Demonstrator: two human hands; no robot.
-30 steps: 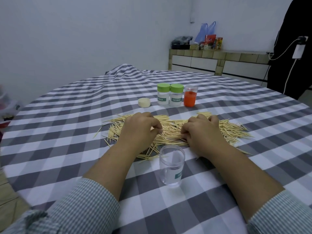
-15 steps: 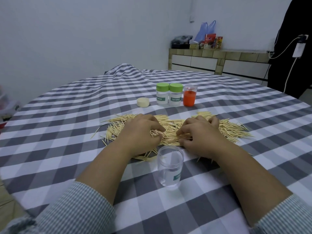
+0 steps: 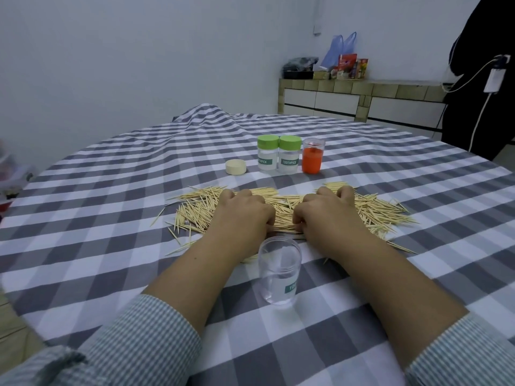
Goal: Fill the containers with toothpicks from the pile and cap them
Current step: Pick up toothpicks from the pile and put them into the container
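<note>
Item: toothpick pile (image 3: 281, 210), spread on the checked tablecloth (image 3: 111, 218); left hand (image 3: 239, 215) and right hand (image 3: 328, 215) have drawn closer together over the last second, fingers curled down into the pile's middle, pinching a bundle between them (how firmly is hard to tell, fingertips being hidden). Open clear container (image 3: 279, 274) stands empty just in front of the hands; two green-capped containers (image 3: 278, 158), an orange-filled container (image 3: 313, 156) and a loose cream cap (image 3: 236, 166) sit beyond the pile. Gathering is nearly done; filling not yet begun.
</note>
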